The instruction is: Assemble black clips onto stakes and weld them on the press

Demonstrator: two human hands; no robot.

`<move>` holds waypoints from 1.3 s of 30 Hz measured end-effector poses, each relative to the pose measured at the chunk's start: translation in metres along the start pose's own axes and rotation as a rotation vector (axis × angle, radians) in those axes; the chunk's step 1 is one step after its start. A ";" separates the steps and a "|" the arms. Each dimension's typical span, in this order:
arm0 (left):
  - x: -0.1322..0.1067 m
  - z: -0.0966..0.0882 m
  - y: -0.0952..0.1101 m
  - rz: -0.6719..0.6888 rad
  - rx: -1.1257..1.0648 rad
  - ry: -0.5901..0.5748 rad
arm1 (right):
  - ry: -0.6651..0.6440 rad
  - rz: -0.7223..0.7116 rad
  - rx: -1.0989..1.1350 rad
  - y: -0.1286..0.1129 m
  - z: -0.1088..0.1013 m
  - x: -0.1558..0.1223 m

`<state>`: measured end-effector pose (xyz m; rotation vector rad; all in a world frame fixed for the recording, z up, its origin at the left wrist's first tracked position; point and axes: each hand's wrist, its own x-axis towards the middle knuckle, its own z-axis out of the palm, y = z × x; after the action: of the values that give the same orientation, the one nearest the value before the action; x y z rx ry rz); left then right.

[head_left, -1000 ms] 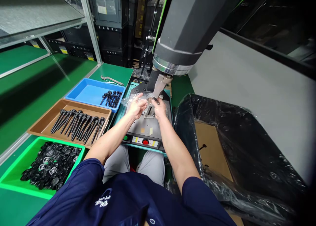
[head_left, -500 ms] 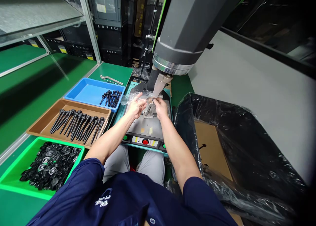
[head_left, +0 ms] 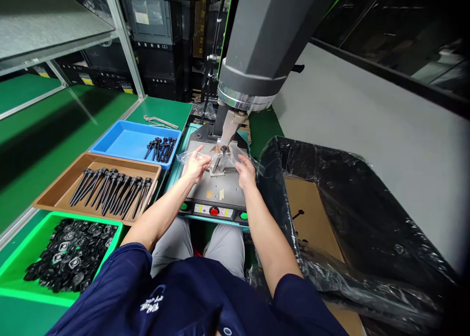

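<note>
Black part (head_left: 223, 150): seated at the top of the metal holder (head_left: 216, 165), just below the pale metal tip (head_left: 229, 129) of the big grey machine (head_left: 257, 37). Small and dark, with exact shape hard to make out; touch or slight gap against the tip impossible to tell. On one side, left hand (head_left: 197, 167), near the holder but apart from the black part, fingers half open and loosely bent. On the other side, right hand (head_left: 246, 172), also apart from it, fingers partly curled. Beside both hands, clear plastic (head_left: 185, 156), thin and see-through; cannot tell whether pinched by the fingers or merely lying behind them. Underneath, grey plate (head_left: 200, 191), partly hidden by hands and holder, with a red button (head_left: 214, 211) along the front.

On the green worktop (head_left: 165, 108) to the left: blue tray (head_left: 121, 137) with black rods (head_left: 163, 149) bunched at one end; brown tray (head_left: 55, 196) with longer rods (head_left: 110, 186) in a row; green bin (head_left: 7, 282), cut off at the left edge and overlapped by a sleeve (head_left: 128, 262), heaped with small black pieces (head_left: 73, 257) too jumbled to separate. To the right, cardboard (head_left: 312, 213) among black plastic wrap (head_left: 271, 179), deeper parts lost in shadow. Machine top cut off above.
</note>
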<state>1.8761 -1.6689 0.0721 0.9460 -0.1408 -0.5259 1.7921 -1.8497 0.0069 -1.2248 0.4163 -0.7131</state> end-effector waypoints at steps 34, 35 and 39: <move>0.062 0.008 0.040 0.125 0.094 -0.021 | 0.079 0.374 0.526 -0.079 0.020 0.043; 0.060 0.005 0.040 0.108 0.075 -0.010 | 0.106 0.383 0.541 -0.078 0.017 0.040; 0.053 -0.003 0.043 0.047 -0.001 0.017 | 0.150 0.409 0.574 -0.076 0.010 0.031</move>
<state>1.9390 -1.6722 0.0983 0.9436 -0.1472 -0.4743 1.8002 -1.8770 0.0851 -0.5236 0.5218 -0.5184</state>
